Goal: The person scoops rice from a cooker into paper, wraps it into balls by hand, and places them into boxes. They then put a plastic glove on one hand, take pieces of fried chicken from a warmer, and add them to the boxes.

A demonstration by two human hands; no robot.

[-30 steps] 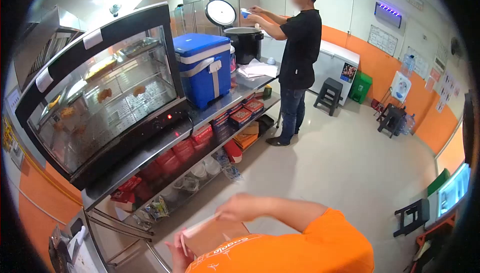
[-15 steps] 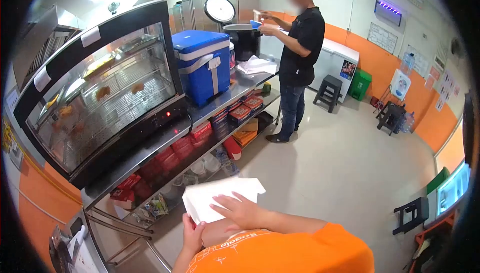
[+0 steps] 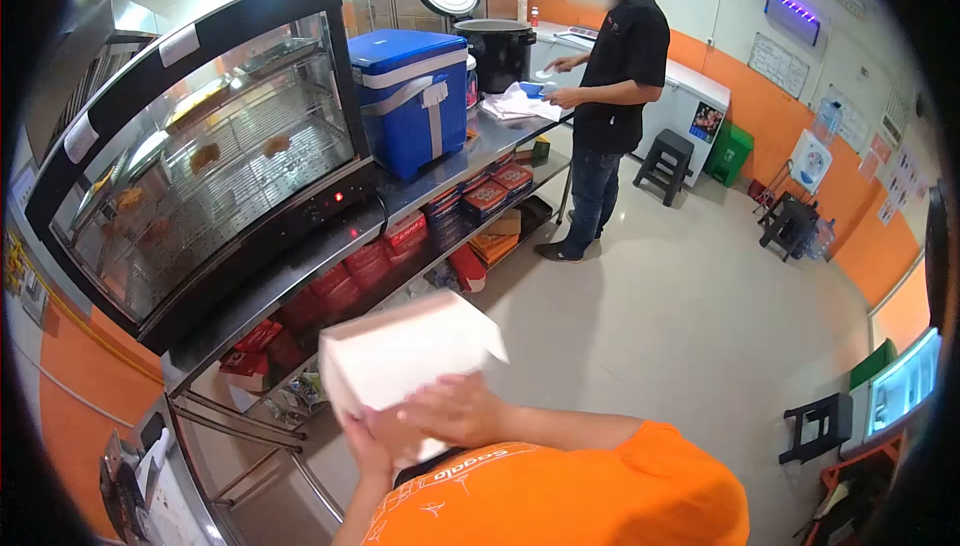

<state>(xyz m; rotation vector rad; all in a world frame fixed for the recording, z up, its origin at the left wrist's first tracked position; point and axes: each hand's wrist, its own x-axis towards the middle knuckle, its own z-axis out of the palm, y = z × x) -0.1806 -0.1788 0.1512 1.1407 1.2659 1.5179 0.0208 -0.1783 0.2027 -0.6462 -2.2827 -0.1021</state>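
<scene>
A white cardboard box (image 3: 415,346), partly folded with its flaps raised, is held in front of my orange shirt. My left hand (image 3: 370,443) grips its near left corner, fingers closed on the card. My right hand (image 3: 458,412) lies against the near edge of the box with its fingers bent over the card, close beside the left hand. Motion blurs both hands slightly, and the inside of the box is hidden from me.
On the steel counter (image 3: 290,261) stand a glass food warmer (image 3: 230,161) with fried pieces, a blue cooler box (image 3: 410,101) and a black pot (image 3: 497,51). Red boxes (image 3: 368,269) fill the shelf below. A person in black (image 3: 630,56) stands beyond, holding a blue bowl (image 3: 532,90).
The box has come up and tilted, its flaps standing higher. My right hand has gone from flat on the card to its near edge. The other person has lowered the blue bowl.
</scene>
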